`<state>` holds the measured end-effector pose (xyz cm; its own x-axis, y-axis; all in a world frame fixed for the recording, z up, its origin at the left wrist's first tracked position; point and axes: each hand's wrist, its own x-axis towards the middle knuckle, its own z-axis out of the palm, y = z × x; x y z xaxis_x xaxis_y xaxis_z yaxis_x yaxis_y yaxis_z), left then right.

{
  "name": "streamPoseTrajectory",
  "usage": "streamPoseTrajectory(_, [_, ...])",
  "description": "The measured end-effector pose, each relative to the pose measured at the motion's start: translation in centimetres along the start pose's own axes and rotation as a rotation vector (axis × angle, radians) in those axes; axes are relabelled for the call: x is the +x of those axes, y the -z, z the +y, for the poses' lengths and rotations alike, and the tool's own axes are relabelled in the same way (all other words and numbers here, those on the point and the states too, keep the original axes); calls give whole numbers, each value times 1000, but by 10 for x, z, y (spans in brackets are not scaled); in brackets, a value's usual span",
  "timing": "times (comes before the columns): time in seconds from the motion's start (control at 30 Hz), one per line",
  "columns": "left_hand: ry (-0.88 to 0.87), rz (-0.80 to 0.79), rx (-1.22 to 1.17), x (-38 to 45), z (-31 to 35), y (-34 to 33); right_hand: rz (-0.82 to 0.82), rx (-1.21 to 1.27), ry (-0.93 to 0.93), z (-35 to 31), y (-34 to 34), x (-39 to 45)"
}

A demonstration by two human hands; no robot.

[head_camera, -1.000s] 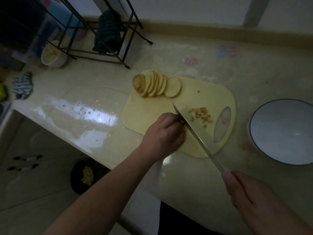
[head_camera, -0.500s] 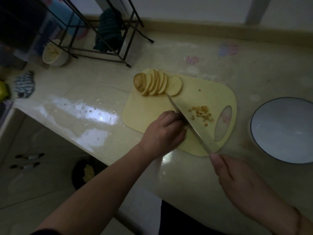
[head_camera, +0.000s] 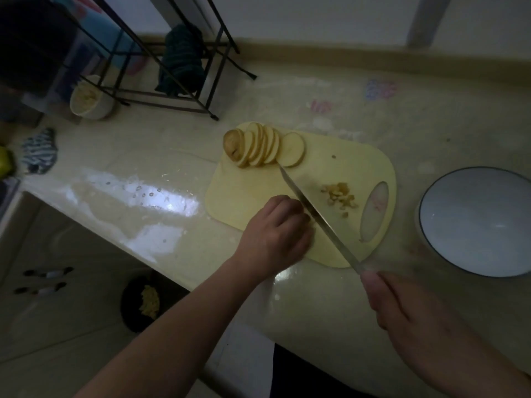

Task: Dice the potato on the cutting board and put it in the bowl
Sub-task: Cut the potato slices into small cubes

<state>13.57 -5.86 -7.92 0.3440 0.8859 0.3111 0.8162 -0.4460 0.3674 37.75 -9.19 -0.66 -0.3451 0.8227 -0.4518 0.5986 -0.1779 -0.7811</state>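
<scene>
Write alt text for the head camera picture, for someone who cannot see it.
A person's right hand holds a long knife across a yellow cutting board, while the left hand, fingers curled, rests on the board beside the blade. Fanned potato slices and a small diced pile lie on the board; a white bowl sits to its right.

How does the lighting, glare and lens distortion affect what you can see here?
Head view: dim overall, corners darkened; window glare shines on the wet counter left of the cutting board; the wide lens bows the counter's edges; the potato slices stay readable.
</scene>
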Motion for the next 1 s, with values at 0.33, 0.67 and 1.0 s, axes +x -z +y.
streamPoseTrajectory(0.33, [7, -14, 8, 2, -3, 1, -5, -65, 14, 5, -8, -3])
streamPoseTrajectory(0.67, [-8, -11, -15, 1, -6, 0, 59, -65, -82, 13, -13, -13])
streamPoseTrajectory(1.0, [-3, 15, -28, 2, -7, -1, -25, 59, -50, 8, -6, 19])
